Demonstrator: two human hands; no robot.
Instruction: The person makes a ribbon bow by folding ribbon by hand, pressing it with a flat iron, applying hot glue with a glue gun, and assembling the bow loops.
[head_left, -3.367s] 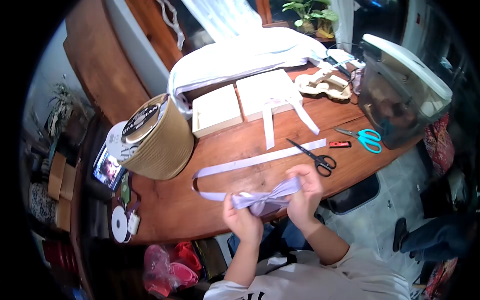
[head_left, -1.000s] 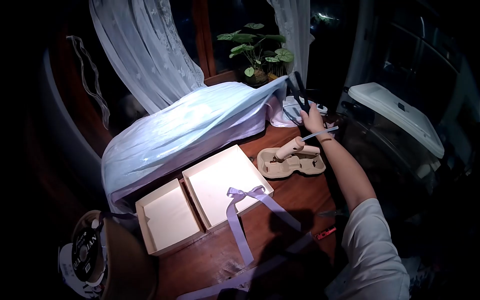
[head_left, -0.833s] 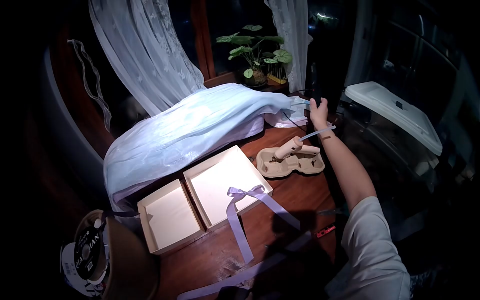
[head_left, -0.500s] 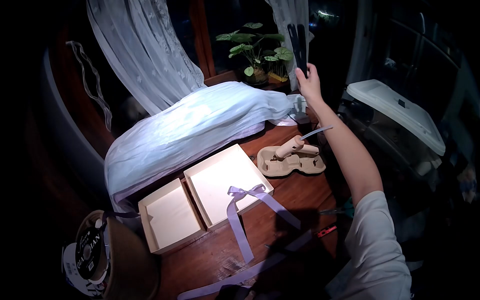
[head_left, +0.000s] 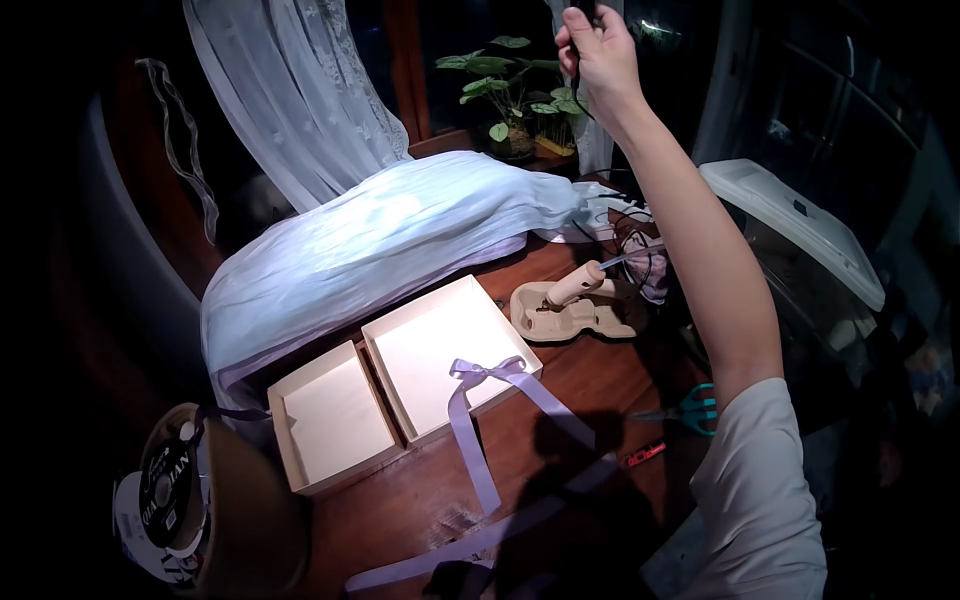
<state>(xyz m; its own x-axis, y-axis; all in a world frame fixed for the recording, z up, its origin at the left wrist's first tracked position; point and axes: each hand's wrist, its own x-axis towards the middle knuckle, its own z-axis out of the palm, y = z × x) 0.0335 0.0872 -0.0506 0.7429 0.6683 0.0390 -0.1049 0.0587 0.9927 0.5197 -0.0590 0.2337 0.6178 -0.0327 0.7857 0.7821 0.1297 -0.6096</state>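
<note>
My right hand (head_left: 600, 60) is raised at the top of the view, its fingers wrapped round a black hair straightener (head_left: 585, 10), most of which lies beyond the upper edge. A thin black cord (head_left: 578, 95) hangs below the hand. Under my forearm, a beige glue gun (head_left: 575, 286) with a glue stick in its back rests in a moulded cardboard tray (head_left: 560, 325). A lilac ribbon bow (head_left: 485, 372) lies over the front edge of the larger shallow box (head_left: 430, 350), its tails trailing onto the table. My left hand does not show.
A smaller box part (head_left: 335, 420) sits left of the larger one. Teal-handled scissors (head_left: 697, 410) and a red cutter (head_left: 645, 453) lie on the right. More lilac ribbon (head_left: 440, 563) crosses the front. A basket of ribbon spools (head_left: 255, 530), white cloth (head_left: 370, 220) and tangled cords (head_left: 630, 220) surround these.
My right hand has risen with the straightener, whose two black arms stood in view before. A cord now shows below the hand, and tangled cords and the scissors have become more visible.
</note>
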